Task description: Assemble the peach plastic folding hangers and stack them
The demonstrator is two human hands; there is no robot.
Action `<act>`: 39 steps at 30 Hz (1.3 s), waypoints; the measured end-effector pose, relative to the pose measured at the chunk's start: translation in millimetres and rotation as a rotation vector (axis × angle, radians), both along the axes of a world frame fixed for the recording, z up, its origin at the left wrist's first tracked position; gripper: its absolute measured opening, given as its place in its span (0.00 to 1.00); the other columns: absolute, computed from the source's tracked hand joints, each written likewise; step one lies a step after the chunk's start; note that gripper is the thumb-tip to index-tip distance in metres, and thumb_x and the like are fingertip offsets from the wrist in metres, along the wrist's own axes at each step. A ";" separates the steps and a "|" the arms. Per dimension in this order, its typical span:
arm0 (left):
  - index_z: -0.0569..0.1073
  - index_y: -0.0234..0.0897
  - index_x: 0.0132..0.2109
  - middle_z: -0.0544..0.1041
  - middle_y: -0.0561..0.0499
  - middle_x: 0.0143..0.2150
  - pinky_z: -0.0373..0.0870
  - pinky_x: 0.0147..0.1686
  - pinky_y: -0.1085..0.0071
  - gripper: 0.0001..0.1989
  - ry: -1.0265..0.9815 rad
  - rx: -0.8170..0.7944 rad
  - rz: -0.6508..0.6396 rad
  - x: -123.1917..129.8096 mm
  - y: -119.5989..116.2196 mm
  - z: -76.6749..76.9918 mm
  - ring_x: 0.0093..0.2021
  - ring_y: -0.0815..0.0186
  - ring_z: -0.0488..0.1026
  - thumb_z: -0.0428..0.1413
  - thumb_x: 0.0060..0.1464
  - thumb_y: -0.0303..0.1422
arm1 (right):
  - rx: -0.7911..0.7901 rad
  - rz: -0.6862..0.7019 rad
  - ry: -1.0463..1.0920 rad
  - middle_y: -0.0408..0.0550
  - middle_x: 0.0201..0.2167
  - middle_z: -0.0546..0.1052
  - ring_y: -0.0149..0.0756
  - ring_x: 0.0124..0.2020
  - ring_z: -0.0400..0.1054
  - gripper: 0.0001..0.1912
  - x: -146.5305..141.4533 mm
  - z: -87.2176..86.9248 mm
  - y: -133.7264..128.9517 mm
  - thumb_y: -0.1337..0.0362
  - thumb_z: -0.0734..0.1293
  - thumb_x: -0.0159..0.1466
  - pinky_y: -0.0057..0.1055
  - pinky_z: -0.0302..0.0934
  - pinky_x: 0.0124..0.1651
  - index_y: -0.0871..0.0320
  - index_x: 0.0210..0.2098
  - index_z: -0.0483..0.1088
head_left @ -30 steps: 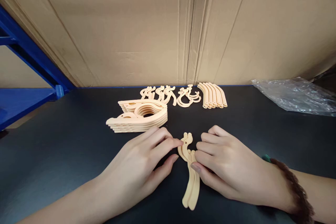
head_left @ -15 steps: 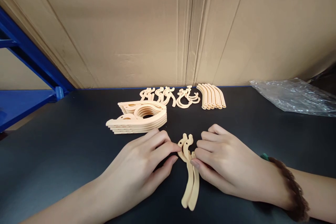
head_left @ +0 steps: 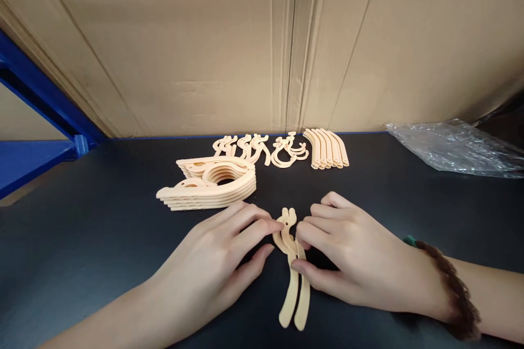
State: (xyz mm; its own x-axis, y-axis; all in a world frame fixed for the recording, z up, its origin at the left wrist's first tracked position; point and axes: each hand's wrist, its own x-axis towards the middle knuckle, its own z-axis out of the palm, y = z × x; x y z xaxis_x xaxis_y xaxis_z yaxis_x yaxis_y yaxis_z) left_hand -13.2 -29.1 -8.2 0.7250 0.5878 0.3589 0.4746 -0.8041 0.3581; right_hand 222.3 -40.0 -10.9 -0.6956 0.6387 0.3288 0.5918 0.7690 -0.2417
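Note:
Two beige curved pieces that look like folding hanger arms (head_left: pixel 290 289) lie crossed on the black table, their hooked, holed ends close together and their tails spread toward me. My left hand (head_left: pixel 229 251) is on their left. Its index fingertip touches the hooked end, while the thumb stays apart from it. From the right, my right hand (head_left: pixel 344 245) has thumb and index finger on the right-hand piece, the other fingers curled in. The index fingertip hides part of that piece. On the right wrist is a brown band (head_left: pixel 448 289).
Behind my left hand lies a stack of beige hanger frames (head_left: pixel 208 191). Farther back are small hooked pieces (head_left: pixel 245 147), rounded hook pieces (head_left: pixel 286 152) and a row of curved arms (head_left: pixel 327 150). Clear plastic film (head_left: pixel 454 147) lies at right. A cardboard wall (head_left: pixel 204 54) stands behind.
The hooked ends have come closer together and the tails have spread apart. My right index finger has moved left and up, away from the thumb. The view has shifted slightly.

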 end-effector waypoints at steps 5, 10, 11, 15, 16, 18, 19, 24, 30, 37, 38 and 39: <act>0.69 0.42 0.52 0.73 0.53 0.47 0.65 0.46 0.72 0.13 0.008 -0.016 -0.001 1.9 0.6 0.3 0.46 0.66 0.70 0.50 0.65 0.23 | 0.018 0.011 -0.003 0.39 0.23 0.70 0.31 0.27 0.58 0.11 1.0 -1.1 -0.7 0.62 0.63 0.68 0.35 0.49 0.38 0.59 0.29 0.67; 0.69 0.42 0.53 0.73 0.53 0.48 0.65 0.47 0.72 0.13 0.010 -0.026 0.024 2.4 -1.5 1.7 0.46 0.66 0.70 0.50 0.64 0.23 | 0.031 0.015 -0.011 0.39 0.23 0.70 0.31 0.27 0.58 0.11 1.4 -1.8 -1.3 0.62 0.64 0.68 0.35 0.49 0.38 0.58 0.29 0.67; 0.69 0.42 0.53 0.73 0.54 0.48 0.65 0.47 0.72 0.13 0.011 -0.025 0.027 2.3 -1.8 2.0 0.47 0.66 0.70 0.50 0.64 0.23 | 0.027 0.018 -0.009 0.39 0.23 0.70 0.31 0.27 0.58 0.11 1.3 -1.5 -1.0 0.62 0.64 0.68 0.35 0.49 0.38 0.58 0.29 0.67; 0.69 0.42 0.53 0.73 0.53 0.48 0.66 0.47 0.71 0.13 0.017 -0.021 0.037 2.2 -2.3 3.1 0.47 0.66 0.70 0.51 0.65 0.23 | 0.009 0.025 -0.005 0.39 0.24 0.70 0.31 0.27 0.59 0.12 1.2 1.7 1.6 0.60 0.62 0.69 0.34 0.49 0.39 0.58 0.30 0.67; 0.69 0.42 0.53 0.73 0.53 0.48 0.66 0.47 0.71 0.13 0.018 -0.020 0.037 2.2 -2.3 3.2 0.47 0.66 0.70 0.50 0.65 0.23 | 0.012 0.023 -0.007 0.39 0.24 0.70 0.31 0.26 0.59 0.12 1.2 2.9 2.3 0.61 0.61 0.70 0.34 0.49 0.38 0.58 0.30 0.67; 0.69 0.42 0.52 0.73 0.52 0.48 0.67 0.47 0.70 0.13 0.020 -0.023 0.037 2.3 -2.4 3.1 0.46 0.65 0.70 0.50 0.65 0.23 | 0.017 0.011 -0.016 0.39 0.23 0.69 0.31 0.26 0.58 0.13 1.0 4.9 3.2 0.62 0.60 0.71 0.34 0.49 0.38 0.57 0.30 0.66; 0.69 0.42 0.52 0.73 0.52 0.48 0.67 0.47 0.70 0.13 0.022 -0.025 0.038 2.3 -2.4 3.0 0.46 0.65 0.70 0.50 0.65 0.23 | 0.020 0.005 -0.019 0.39 0.23 0.69 0.31 0.26 0.58 0.13 0.9 5.5 3.4 0.62 0.60 0.71 0.34 0.49 0.38 0.57 0.29 0.66; 0.69 0.42 0.53 0.73 0.51 0.49 0.68 0.46 0.69 0.13 0.021 -0.020 0.044 2.2 -2.3 2.6 0.47 0.64 0.71 0.50 0.65 0.24 | 0.019 -0.014 -0.009 0.39 0.24 0.70 0.31 0.26 0.59 0.10 1.2 5.2 1.7 0.62 0.64 0.68 0.33 0.49 0.38 0.58 0.30 0.67; 0.69 0.42 0.52 0.73 0.51 0.47 0.67 0.45 0.70 0.13 0.005 -0.020 0.023 1.5 -1.9 1.9 0.46 0.64 0.71 0.50 0.65 0.24 | 0.031 -0.043 -0.030 0.39 0.23 0.69 0.31 0.26 0.59 0.13 3.8 9.9 5.0 0.59 0.62 0.70 0.32 0.50 0.38 0.58 0.29 0.67; 0.69 0.43 0.53 0.73 0.51 0.47 0.68 0.44 0.71 0.14 -0.013 -0.024 0.015 1.4 -4.3 3.0 0.45 0.64 0.71 0.49 0.65 0.23 | 0.054 -0.334 -0.140 0.40 0.20 0.69 0.34 0.24 0.63 0.16 19.5 38.2 34.9 0.54 0.60 0.70 0.31 0.53 0.32 0.54 0.29 0.65; 0.69 0.43 0.53 0.74 0.51 0.47 0.68 0.44 0.70 0.14 -0.016 -0.026 0.012 1.6 -4.4 3.3 0.45 0.64 0.71 0.49 0.65 0.23 | 0.017 -0.398 -0.167 0.41 0.21 0.70 0.35 0.24 0.64 0.17 25.8 43.9 42.7 0.52 0.58 0.70 0.31 0.52 0.29 0.54 0.30 0.65; 0.69 0.43 0.53 0.74 0.51 0.47 0.68 0.44 0.70 0.14 -0.018 -0.027 0.008 1.7 -4.3 3.7 0.45 0.64 0.71 0.49 0.65 0.23 | -0.013 -0.475 -0.200 0.41 0.23 0.73 0.35 0.24 0.66 0.16 33.2 49.1 51.8 0.51 0.57 0.70 0.31 0.52 0.28 0.53 0.33 0.67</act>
State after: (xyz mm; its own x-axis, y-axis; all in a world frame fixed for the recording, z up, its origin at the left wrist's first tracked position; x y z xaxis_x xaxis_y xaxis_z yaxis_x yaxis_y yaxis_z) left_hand -11.5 -33.3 -4.5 0.7137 0.6033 0.3559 0.4745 -0.7901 0.3880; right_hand 255.6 11.8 38.2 -0.3762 0.9027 0.2086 0.9108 0.4017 -0.0957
